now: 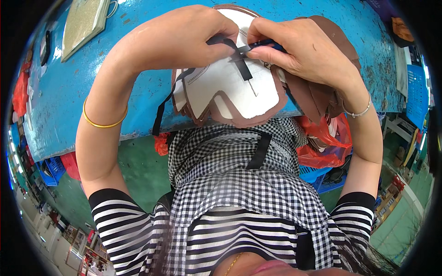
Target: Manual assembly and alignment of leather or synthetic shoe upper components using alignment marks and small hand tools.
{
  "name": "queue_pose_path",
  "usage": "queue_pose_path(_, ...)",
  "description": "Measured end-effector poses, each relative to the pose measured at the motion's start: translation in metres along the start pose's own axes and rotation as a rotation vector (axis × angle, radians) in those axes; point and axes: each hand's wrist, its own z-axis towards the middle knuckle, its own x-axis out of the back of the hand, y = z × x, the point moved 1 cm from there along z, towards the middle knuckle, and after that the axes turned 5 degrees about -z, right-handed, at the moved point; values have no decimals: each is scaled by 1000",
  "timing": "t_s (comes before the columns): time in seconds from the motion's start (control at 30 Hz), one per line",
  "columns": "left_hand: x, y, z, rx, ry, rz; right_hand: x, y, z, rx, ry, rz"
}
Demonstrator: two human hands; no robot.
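My left hand (216,39) pinches a narrow black strap (168,99), whose long tail trails down over the table edge. My closed right hand (294,50) holds small scissors (266,43) with dark handles, partly hidden by the fingers. Their metal blades are at the strap, between my two hands. Underneath lies a stack of brown-edged pieces with a white face (267,99), curved and notched at the near side. A short black strap piece (244,70) rests on the top one, above a small line of stitch marks.
More brown cut pieces (317,94) are piled on the right of the blue table (60,115). A notebook (85,23) and a black object (45,48) lie at far left. A cut black strap (260,151) lies on my checked apron. A red plastic bag (329,142) is below the edge.
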Motion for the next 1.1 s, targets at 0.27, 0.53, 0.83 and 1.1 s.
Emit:
queue_pose_path(0.27, -1, 3, -8, -15, 82, -10, 3, 5, 9, -35, -103, 125)
queue_pose_path(0.53, -25, -4, -22, -142, 308, 17, 19, 2, -25, -123, -40, 187)
queue_pose_path(0.83, -18, 5, -15, 66, 153, -201, 3, -14, -30, 102, -13, -26)
queue_pose_path(1.1, -18, -4, -14, 67, 252, -95, 0, -7, -28, 184, 62, -28)
